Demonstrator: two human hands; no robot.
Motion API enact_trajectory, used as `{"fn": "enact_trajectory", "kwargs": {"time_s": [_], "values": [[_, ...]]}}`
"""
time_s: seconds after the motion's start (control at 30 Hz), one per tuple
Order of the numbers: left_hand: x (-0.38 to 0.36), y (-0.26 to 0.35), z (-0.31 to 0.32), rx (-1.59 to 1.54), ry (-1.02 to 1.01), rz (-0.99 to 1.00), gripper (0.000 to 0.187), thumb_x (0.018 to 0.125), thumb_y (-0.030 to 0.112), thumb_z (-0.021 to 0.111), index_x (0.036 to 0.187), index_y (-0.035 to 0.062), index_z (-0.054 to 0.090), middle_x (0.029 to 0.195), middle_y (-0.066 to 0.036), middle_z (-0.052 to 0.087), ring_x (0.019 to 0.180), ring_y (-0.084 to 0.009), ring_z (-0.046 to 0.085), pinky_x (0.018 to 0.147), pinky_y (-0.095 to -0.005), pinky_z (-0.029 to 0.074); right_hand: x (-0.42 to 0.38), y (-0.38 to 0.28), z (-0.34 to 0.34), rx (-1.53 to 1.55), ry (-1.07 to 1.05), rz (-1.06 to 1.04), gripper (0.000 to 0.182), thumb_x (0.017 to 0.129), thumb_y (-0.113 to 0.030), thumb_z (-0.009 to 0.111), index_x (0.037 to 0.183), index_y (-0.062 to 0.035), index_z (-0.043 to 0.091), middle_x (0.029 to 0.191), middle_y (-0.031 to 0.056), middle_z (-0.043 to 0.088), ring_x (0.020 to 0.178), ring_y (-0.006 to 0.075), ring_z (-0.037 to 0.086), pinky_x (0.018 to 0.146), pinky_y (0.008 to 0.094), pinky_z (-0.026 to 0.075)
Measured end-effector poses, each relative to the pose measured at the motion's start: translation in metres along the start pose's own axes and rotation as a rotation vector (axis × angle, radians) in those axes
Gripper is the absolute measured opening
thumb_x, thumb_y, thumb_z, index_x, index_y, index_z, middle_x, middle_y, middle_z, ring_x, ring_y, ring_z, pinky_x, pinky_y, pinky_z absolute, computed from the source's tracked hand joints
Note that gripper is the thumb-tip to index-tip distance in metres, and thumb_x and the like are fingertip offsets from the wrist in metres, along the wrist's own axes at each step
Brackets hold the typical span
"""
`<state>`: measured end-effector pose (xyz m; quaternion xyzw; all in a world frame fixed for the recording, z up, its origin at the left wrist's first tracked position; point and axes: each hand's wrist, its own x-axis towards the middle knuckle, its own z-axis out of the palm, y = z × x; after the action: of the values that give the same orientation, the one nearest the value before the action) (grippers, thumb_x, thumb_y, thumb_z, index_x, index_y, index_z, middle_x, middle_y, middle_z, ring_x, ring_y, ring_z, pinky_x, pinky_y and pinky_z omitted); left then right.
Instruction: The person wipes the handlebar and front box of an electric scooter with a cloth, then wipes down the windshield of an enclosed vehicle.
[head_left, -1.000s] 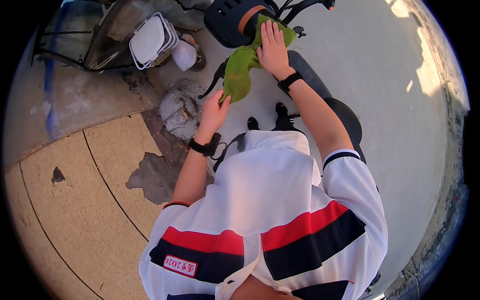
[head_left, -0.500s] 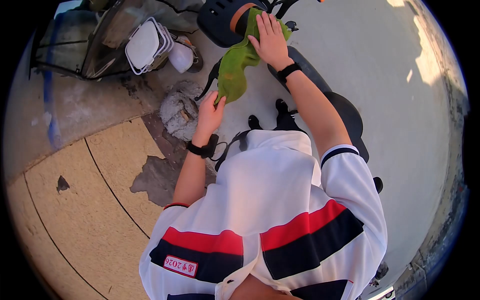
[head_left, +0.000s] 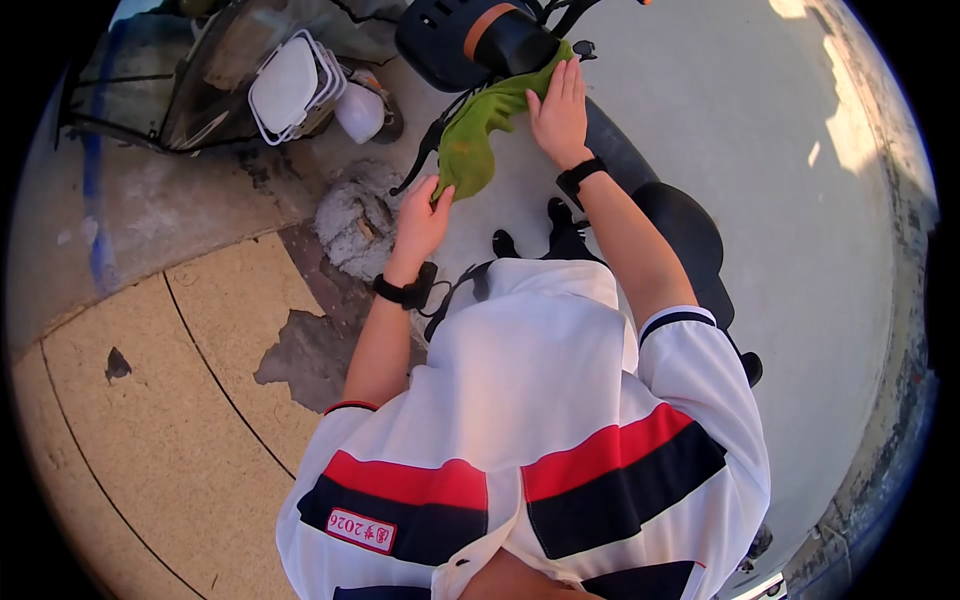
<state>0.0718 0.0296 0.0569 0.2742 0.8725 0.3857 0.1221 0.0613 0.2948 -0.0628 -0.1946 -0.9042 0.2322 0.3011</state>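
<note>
A green cloth (head_left: 470, 145) stretches between my two hands, against the handlebar area of a dark scooter (head_left: 440, 45) with an orange stripe. My left hand (head_left: 421, 218) pinches the cloth's lower left end, beside a black brake lever. My right hand (head_left: 561, 118) lies on the cloth's upper right end, its fingers extended and close together, just below the scooter's dark rounded housing (head_left: 515, 45). The scooter's black seat (head_left: 682, 225) is to the right of my body.
A white folding stool (head_left: 285, 90) and a white rounded object (head_left: 360, 112) stand at the upper left. A rough grey lump (head_left: 352, 220) lies left of my left hand. Tan boards (head_left: 150, 420) cover the lower left.
My right hand has moved down and slightly right with its end of the cloth, uncovering the dark housing and its orange stripe. My left hand has barely moved.
</note>
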Motion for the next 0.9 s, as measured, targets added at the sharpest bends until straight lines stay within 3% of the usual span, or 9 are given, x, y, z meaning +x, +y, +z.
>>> {"fn": "enact_trajectory", "kwargs": {"time_s": [0.37,0.77,0.9], "values": [[0.002,-0.004,0.001,-0.037,-0.002,0.025,0.016,0.094,0.009,0.062,0.095,-0.0034,0.053,0.085,-0.020,0.054,0.076,-0.0388,0.054,0.065,-0.0404,0.044,-0.026,-0.015,-0.017,0.017,-0.137,-0.148,0.064,0.093,-0.022,0.062,0.143,0.0098,0.038,0.153,0.0293,0.032,0.143,0.0425,0.030,0.118,0.0493,0.027],[0.002,-0.003,0.002,-0.037,0.009,0.029,0.015,0.094,0.009,0.062,0.095,-0.0033,0.053,0.085,-0.020,0.054,0.076,-0.0391,0.054,0.065,-0.0405,0.044,0.023,-0.009,-0.004,-0.002,0.034,-0.087,0.069,0.092,-0.026,0.063,0.145,0.0089,0.036,0.153,0.0298,0.033,0.142,0.0438,0.033,0.117,0.0509,0.029],[0.001,-0.003,0.001,-0.017,0.000,0.004,0.016,0.094,0.009,0.062,0.095,-0.0036,0.053,0.085,-0.020,0.054,0.076,-0.0393,0.054,0.066,-0.0403,0.044,0.029,-0.010,0.001,0.014,0.024,-0.143,0.065,0.093,-0.024,0.062,0.146,0.0054,0.038,0.153,0.0260,0.035,0.142,0.0414,0.034,0.116,0.0505,0.030]]}}
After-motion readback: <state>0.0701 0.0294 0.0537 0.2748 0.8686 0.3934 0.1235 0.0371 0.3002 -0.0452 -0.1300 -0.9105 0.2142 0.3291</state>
